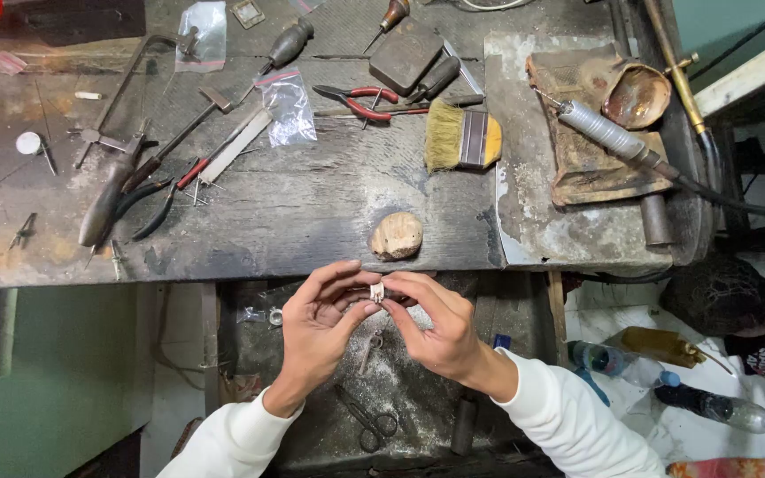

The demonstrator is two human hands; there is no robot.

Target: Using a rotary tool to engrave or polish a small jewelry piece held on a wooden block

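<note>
Both my hands meet just below the front edge of the worn workbench (294, 212). My left hand (320, 327) and my right hand (431, 323) pinch one small silvery metal piece (377, 292) between thumbs and fingertips. Its exact shape is too small to tell. A rounded wooden peg (396, 235) juts from the bench edge right above the hands. Below them lies a dark tray (400, 389) with scissors (369, 423) and a small metal tool (369, 350).
On the bench lie a flat brush (462, 137), red-handled pliers (360, 99), a saw frame (126, 97), files, small plastic bags (287, 108) and a rotary handpiece (613, 137) with a shell-like dish (635, 96). Plastic bottles (710, 403) lie on the floor at right.
</note>
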